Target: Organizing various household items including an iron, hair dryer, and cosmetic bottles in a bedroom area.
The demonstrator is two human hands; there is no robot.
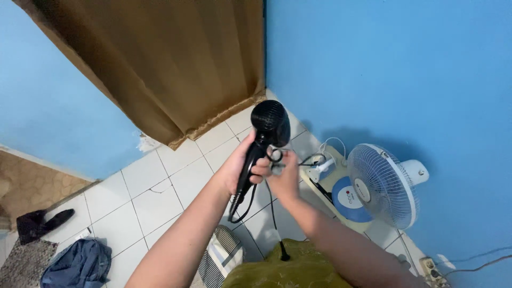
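Both forearms are bare, with no sleeves, rings or watch visible; an olive-green garment, perhaps the person's clothing, shows below.

left hand: raised, fingers curled shut in a grip
right hand: raised beside it, fingers pinched
forearms: both bare, angled upward

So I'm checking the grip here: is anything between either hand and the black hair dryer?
Nothing visible. The left hand is wrapped directly around the black hair dryer at its handle, and the right hand is at the black cord just beside it.
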